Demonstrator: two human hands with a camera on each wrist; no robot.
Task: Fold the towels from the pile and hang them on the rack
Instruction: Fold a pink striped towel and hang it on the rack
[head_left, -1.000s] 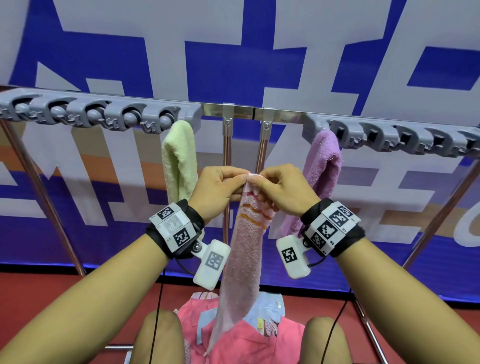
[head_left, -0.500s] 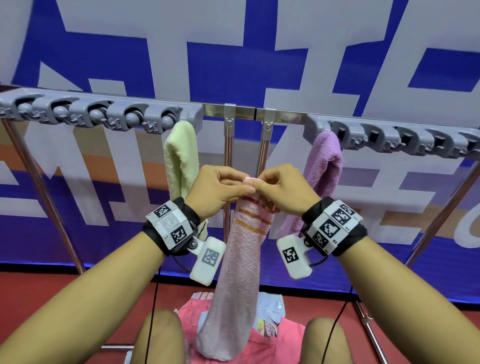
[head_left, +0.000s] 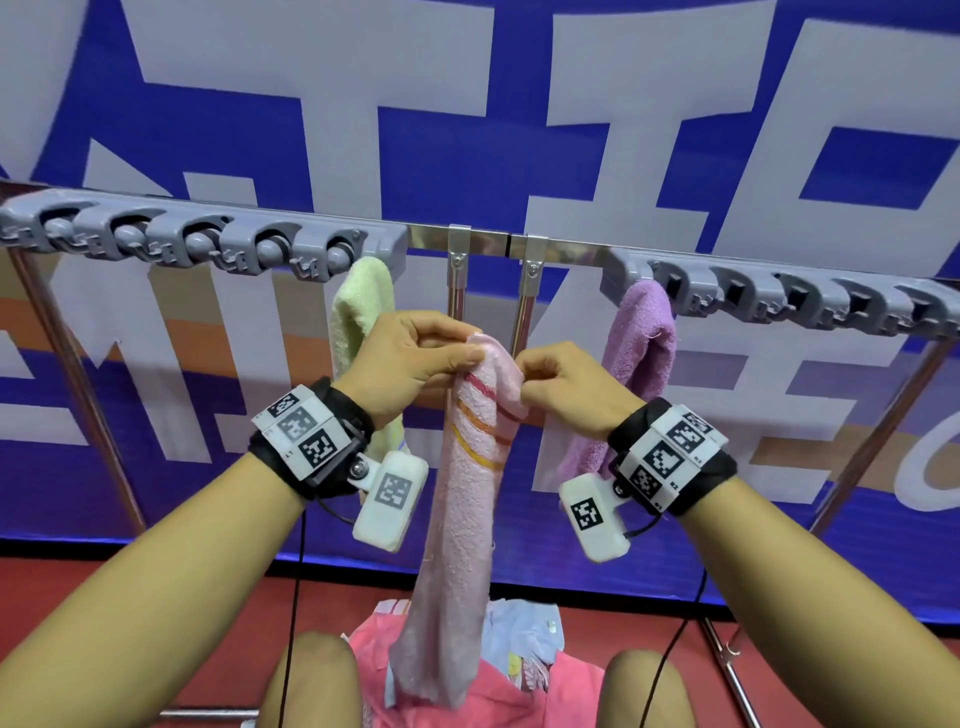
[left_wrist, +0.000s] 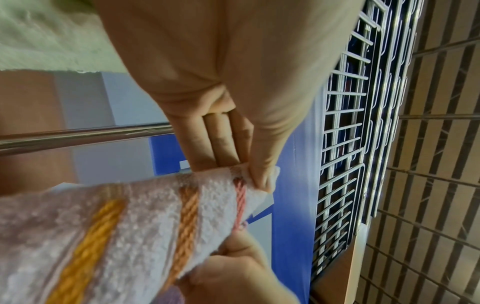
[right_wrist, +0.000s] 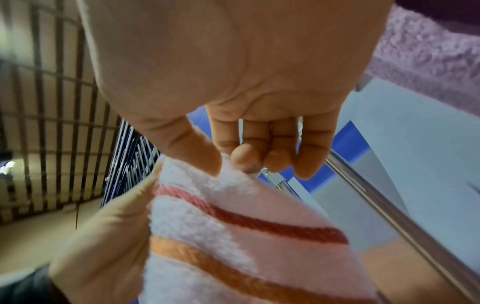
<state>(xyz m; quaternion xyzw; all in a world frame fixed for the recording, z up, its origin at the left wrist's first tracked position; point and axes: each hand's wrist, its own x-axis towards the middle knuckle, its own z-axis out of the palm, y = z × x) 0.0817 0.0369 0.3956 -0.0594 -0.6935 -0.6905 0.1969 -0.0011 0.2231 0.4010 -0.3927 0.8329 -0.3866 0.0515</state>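
Both hands pinch the top end of the pink striped towel (head_left: 470, 467), held up in front of the rack (head_left: 483, 244) between its two centre posts. The left hand (head_left: 410, 364) grips the top left edge between thumb and curled fingers; the right hand (head_left: 566, 384) pinches the top right edge the same way. The towel hangs straight down below the grips, its red, orange and yellow stripes just under the fingers, its lower end over the pile (head_left: 519, 670). A green towel (head_left: 358, 312) hangs at left, a purple towel (head_left: 641, 343) at right.
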